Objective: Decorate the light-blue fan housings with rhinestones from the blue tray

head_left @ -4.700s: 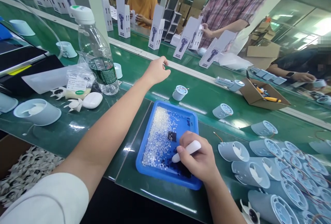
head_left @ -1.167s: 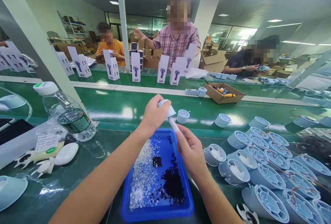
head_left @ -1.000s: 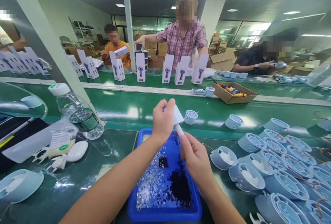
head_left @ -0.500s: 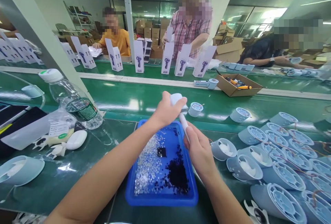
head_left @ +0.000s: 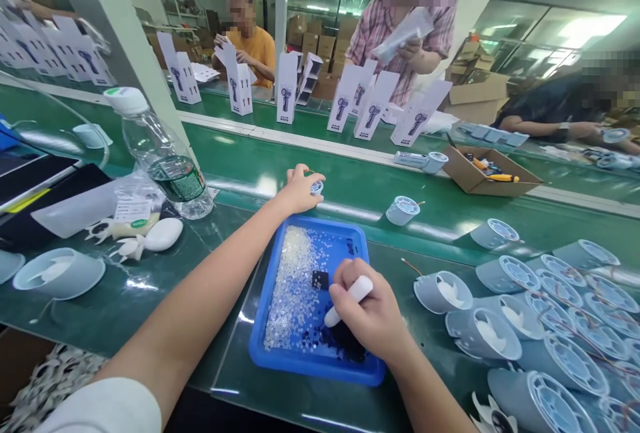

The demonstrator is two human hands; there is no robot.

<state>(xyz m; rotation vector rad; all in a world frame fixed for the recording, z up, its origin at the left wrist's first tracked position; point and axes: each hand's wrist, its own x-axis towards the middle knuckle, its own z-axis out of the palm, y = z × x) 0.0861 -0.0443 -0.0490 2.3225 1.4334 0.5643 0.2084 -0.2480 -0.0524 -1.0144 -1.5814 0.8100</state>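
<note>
Here the right hand [head_left: 370, 316] grips a white pen tool [head_left: 349, 300] over the blue tray [head_left: 280, 360] — left hand [head_left: 299, 190] pinches a fan housing [head_left: 316, 187].

Water bottle [head_left: 163, 156] (capped), upright boxes [head_left: 345, 103]

A small round pale-blue fan housing [head_left: 316, 187] sits pinched upright at the frame's upper middle beyond a blue tray [head_left: 280, 361] of clear and black beads, while a white pen-shaped tool [head_left: 349, 300] slants tip-down over the tray's black beads.
</note>
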